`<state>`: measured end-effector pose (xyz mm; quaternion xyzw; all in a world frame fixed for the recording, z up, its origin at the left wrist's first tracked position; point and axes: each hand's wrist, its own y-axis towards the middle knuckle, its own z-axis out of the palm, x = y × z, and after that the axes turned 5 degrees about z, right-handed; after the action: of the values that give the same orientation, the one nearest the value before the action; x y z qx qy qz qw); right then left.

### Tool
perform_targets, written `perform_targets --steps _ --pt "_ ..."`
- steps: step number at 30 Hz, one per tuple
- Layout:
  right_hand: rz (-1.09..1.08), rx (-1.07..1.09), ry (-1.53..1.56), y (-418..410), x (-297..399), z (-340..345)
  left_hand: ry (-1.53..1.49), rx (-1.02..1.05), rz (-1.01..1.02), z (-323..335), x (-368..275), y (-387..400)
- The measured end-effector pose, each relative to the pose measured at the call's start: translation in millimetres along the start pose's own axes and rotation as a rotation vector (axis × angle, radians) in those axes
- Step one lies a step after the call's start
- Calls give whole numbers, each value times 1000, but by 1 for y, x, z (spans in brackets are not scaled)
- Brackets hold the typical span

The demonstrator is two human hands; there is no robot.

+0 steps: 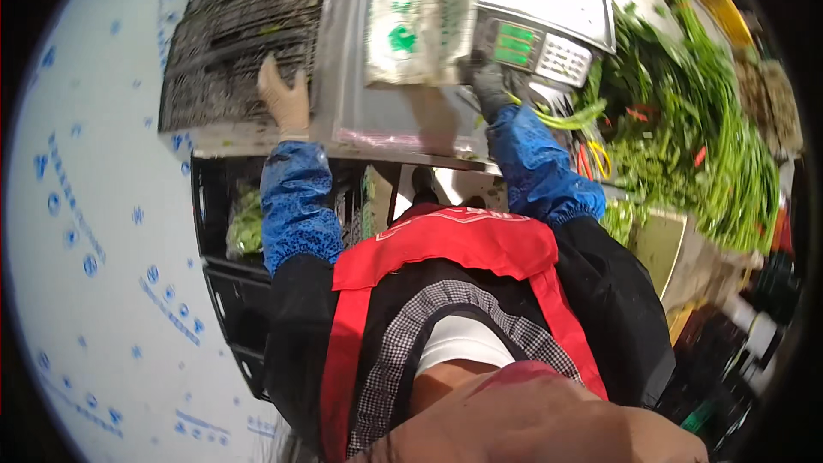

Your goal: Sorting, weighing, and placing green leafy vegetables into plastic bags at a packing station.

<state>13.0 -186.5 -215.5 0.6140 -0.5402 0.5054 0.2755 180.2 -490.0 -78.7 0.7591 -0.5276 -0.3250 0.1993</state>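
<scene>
My left hand, in a pale glove, is over the near right part of a black slatted plastic crate. Its thumb and fingers are spread, with nothing between them; whether it touches the slats is unclear. My right hand, in a dark grey glove, is at the near right corner of a white plastic bag with green print. Blur hides whether its fingers grip the bag. Right beside that hand are some green stems and a digital weighing scale with a green display. Flat clear plastic bags lie between my hands.
Bundled leafy greens with red ties cover the right side. Scissors with red and yellow handles lie near my right sleeve. Below the counter edge, a black crate holds bagged greens. A white printed sheet spans the left.
</scene>
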Motion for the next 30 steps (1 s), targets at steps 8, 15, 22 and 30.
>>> perform_targets --steps 8,15,22,30 --pt "-21 362 396 -126 -8 -29 -709 524 564 89 -235 13" --pt "58 102 121 -194 -15 -134 -454 865 887 149 -357 -89" --pt "185 14 412 -269 -50 -265 -824 919 693 171 -389 -75" --pt "3 -343 341 -340 -46 -488 -1141 882 57 112 -434 60"
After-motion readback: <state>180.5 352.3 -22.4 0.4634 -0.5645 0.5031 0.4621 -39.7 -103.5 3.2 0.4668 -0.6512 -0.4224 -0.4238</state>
